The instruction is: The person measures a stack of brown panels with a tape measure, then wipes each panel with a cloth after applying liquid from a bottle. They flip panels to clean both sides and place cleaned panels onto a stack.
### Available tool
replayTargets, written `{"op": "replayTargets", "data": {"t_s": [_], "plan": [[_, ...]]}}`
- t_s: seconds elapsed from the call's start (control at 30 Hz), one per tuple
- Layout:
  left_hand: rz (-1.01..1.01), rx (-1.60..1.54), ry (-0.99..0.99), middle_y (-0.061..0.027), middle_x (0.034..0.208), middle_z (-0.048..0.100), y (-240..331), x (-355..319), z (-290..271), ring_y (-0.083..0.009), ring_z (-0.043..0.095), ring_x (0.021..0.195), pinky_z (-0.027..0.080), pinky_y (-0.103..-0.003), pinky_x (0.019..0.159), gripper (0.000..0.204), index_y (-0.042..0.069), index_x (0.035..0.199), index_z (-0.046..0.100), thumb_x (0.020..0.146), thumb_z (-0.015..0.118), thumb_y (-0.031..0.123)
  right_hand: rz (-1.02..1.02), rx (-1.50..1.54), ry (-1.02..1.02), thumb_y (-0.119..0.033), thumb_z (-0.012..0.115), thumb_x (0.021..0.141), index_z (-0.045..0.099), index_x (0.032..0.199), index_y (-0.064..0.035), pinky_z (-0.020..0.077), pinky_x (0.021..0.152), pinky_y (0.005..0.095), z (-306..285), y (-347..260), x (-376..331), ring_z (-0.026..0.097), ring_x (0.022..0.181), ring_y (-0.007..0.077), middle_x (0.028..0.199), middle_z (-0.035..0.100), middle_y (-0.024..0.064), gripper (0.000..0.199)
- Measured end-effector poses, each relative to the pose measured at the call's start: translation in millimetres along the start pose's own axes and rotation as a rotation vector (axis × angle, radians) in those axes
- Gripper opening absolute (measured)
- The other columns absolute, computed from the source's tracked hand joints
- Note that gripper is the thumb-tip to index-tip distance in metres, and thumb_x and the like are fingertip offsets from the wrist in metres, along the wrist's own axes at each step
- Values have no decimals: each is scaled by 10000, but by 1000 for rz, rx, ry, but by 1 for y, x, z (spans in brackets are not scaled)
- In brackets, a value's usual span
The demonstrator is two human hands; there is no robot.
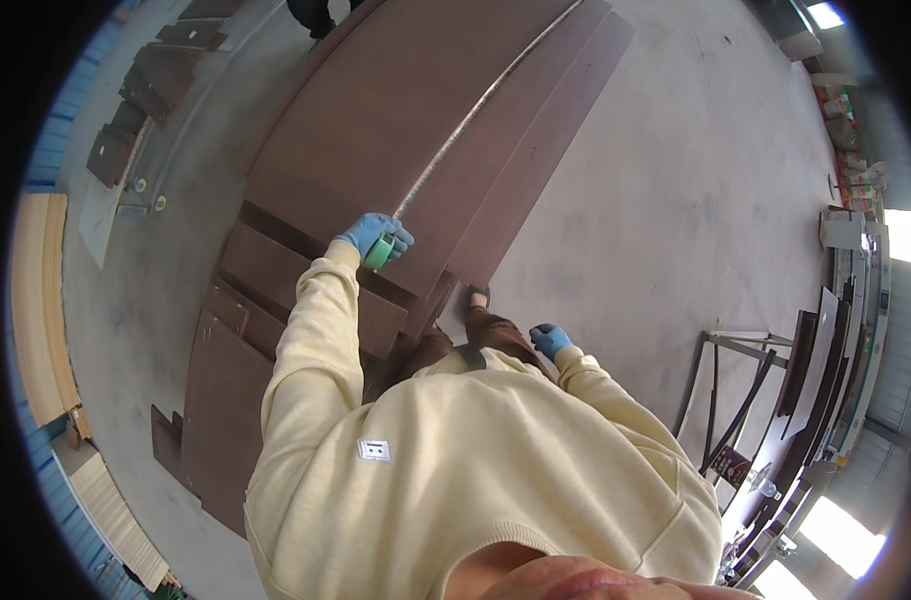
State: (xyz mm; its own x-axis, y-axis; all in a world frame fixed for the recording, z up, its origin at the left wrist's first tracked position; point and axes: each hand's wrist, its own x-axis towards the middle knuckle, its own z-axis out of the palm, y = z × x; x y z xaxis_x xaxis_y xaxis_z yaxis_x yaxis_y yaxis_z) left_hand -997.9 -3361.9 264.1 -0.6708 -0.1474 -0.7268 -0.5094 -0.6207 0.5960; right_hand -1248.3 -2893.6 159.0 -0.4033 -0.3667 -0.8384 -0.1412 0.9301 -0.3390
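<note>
My left hand (368, 234), in a blue glove, is closed around a green tape measure (379, 252) above the near part of a large brown panel (336, 130). Its long pale blade (458, 133) runs out from the case, across the panel and up toward the far edge, where its end leaves the picture. My right hand (550, 341), also gloved in blue, hangs low beside my right thigh with its fingers curled. Whether it holds anything small I cannot make out.
Smaller brown boards (276, 262) lie stacked at the near end of the panel. More brown pieces (161, 75) stand at the far left. To the right are a metal frame (741, 345) and a rack of dark boards (816, 370). A person's dark-clad leg (314, 15) shows at the top.
</note>
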Motion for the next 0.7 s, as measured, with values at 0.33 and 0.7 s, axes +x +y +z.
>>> {"op": "replayTargets", "data": {"t_s": [0.33,0.7], "plan": [[130,33,105,-87,853,731,-40,1,15,-189,664,712,540,-328,659,401,16,1058,758,1064,557,364,-29,45,-54,-411,614,954,739,1202,-13,542,955,415,17,20,6,727,1053,324,1087,768,210,486],[81,-119,200,-142,955,748,-119,-27,21,-196,721,805,620,-339,748,373,-35,1114,711,1081,550,300,-67,-46,-118,-433,614,956,725,1261,-41,521,1013,420,20,-12,-11,701,1156,339,1197,748,208,509]]}}
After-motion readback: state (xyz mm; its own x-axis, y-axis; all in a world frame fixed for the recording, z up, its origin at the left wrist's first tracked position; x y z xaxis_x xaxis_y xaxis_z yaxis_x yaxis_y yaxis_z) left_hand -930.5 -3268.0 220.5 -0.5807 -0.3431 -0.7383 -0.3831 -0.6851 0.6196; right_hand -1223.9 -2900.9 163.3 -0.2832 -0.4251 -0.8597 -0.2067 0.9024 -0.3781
